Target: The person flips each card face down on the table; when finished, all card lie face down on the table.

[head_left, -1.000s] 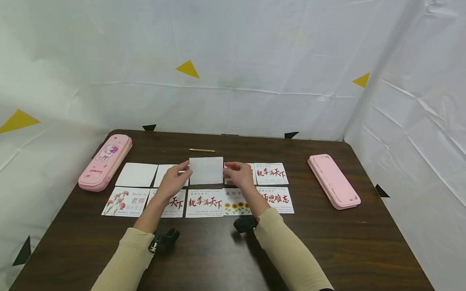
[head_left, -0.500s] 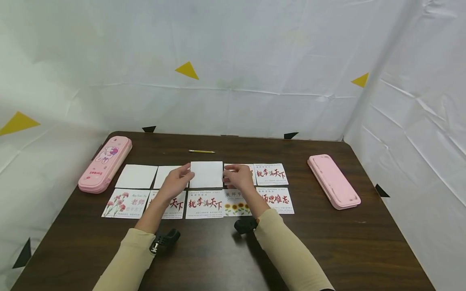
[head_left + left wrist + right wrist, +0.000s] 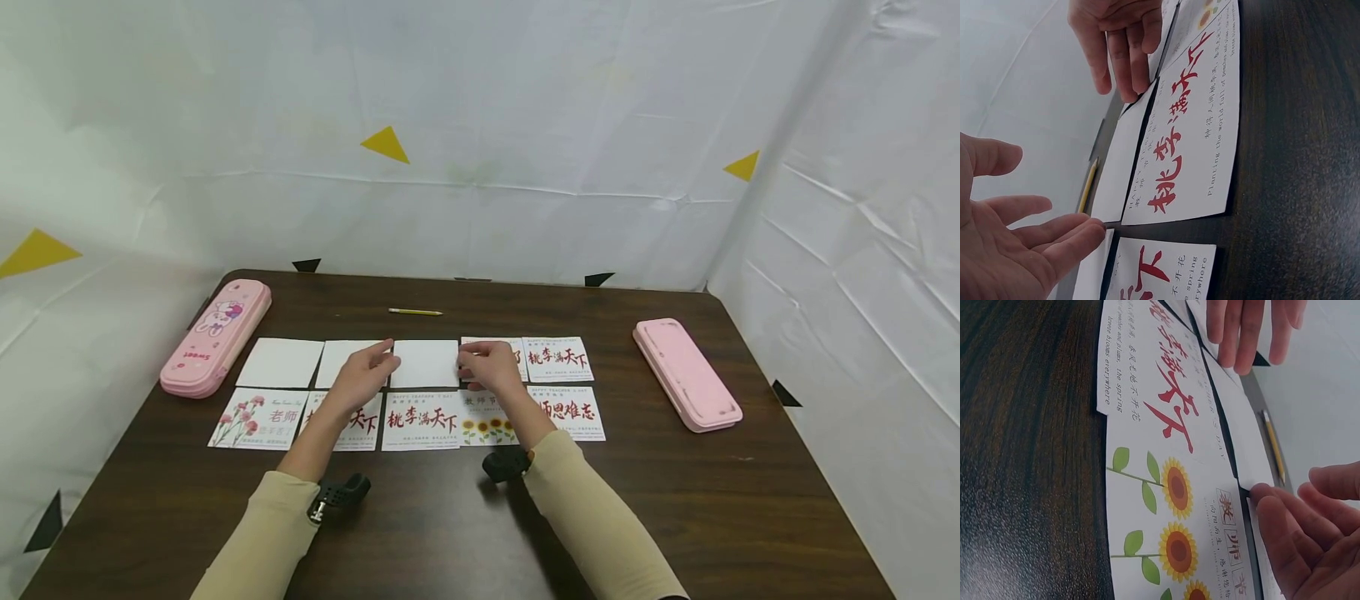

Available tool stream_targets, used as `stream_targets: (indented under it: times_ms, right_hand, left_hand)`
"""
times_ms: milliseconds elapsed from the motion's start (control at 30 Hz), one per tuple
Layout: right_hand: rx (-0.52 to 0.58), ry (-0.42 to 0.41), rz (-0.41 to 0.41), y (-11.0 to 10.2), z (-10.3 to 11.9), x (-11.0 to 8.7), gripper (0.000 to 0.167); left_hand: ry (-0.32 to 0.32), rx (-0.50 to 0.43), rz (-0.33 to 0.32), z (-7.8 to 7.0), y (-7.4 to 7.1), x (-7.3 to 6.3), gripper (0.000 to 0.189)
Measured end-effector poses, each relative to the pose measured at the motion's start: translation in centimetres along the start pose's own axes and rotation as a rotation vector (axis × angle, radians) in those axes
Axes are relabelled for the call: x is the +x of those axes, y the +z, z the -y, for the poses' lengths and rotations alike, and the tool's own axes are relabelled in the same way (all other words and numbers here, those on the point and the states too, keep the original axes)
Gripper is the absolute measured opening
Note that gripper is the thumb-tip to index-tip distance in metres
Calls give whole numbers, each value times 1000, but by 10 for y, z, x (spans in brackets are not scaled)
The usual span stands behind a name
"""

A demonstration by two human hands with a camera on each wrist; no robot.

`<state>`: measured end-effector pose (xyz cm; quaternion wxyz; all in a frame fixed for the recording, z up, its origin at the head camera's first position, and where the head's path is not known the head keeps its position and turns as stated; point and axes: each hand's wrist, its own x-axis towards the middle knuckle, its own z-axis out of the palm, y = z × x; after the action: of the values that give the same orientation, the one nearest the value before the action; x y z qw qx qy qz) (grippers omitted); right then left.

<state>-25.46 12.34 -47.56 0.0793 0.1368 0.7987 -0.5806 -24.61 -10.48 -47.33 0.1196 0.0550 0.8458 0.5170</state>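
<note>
A blank white card [image 3: 426, 364] lies flat in the back row, between my two hands. At its left edge is my left hand [image 3: 360, 377], fingers loosely extended and thumb apart from them in the left wrist view. Beside its right edge is my right hand [image 3: 492, 367], fingers relaxed and slightly bent; the right wrist view shows its fingertips right at the card's corner. Just in front lies a card with red characters [image 3: 422, 421]. The sunflower card [image 3: 1175, 519] is partly under my right forearm in the head view.
Another blank card [image 3: 281, 363] and a carnation card [image 3: 258, 418] lie at the left. More red-lettered cards [image 3: 558, 360] lie at the right. A pencil [image 3: 416, 312] lies behind the rows. Pink pencil cases [image 3: 217, 337] [image 3: 687, 375] flank the cards on the dark table [image 3: 712, 500].
The blank card between my hands has come down from a raised, tilted position to lie flat in the back row. Both hands have stayed almost in place, at its sides.
</note>
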Motion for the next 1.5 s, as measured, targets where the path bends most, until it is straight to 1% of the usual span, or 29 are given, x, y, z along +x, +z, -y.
stream_targets:
  times_ms: [100, 267, 367, 467, 533, 633, 700, 800, 900, 967, 1067, 1133, 1233, 1333, 1500]
  right_hand:
    - [14, -2, 3, 0, 0, 0, 27]
    - [64, -45, 7, -8, -1, 2, 29]
    - [95, -66, -3, -20, -3, 4, 31]
    - [115, -71, -26, -39, -7, 7, 31]
    - [119, -71, -52, -53, -10, 8, 31]
    - [89, -50, -99, -73, -16, 7, 31]
    - [58, -33, -121, -84, -20, 7, 31]
    - [17, -2, -124, -94, -23, 5, 31]
    - [-14, 15, -115, -99, -25, 3, 30]
    - [-30, 22, -115, -100, -26, 3, 30]
    - [-48, 31, -120, -100, -28, 4, 29]
    - [-54, 38, -121, -99, -29, 4, 28]
    - [-53, 47, -117, -100, -30, 5, 28]
    - [-67, 36, -113, -100, -31, 5, 27]
    - [-99, 19, -120, -102, -31, 4, 28]
  left_hand:
    - [4, -1, -8, 0, 0, -1, 55]
    - [23, -24, -21, -1, 0, -2, 54]
    - [46, -41, -35, -5, 2, -2, 53]
    - [64, -63, -42, -10, 6, -2, 52]
    - [77, -68, -36, -14, 11, -1, 51]
    - [84, -71, -16, -21, 21, 1, 50]
    - [84, -69, 10, -25, 29, 5, 51]
    - [64, -85, 55, -32, 42, 10, 53]
    - [39, -134, 97, -36, 54, 18, 54]
    - [23, -184, 114, -38, 61, 23, 55]
    - [8, -256, 127, -41, 68, 30, 56]
    - [-3, -287, 127, -42, 72, 33, 56]
    - [-27, -307, 132, -44, 76, 36, 57]
    - [-47, -305, 132, -44, 79, 38, 57]
    - [-42, -294, 118, -45, 82, 38, 56]
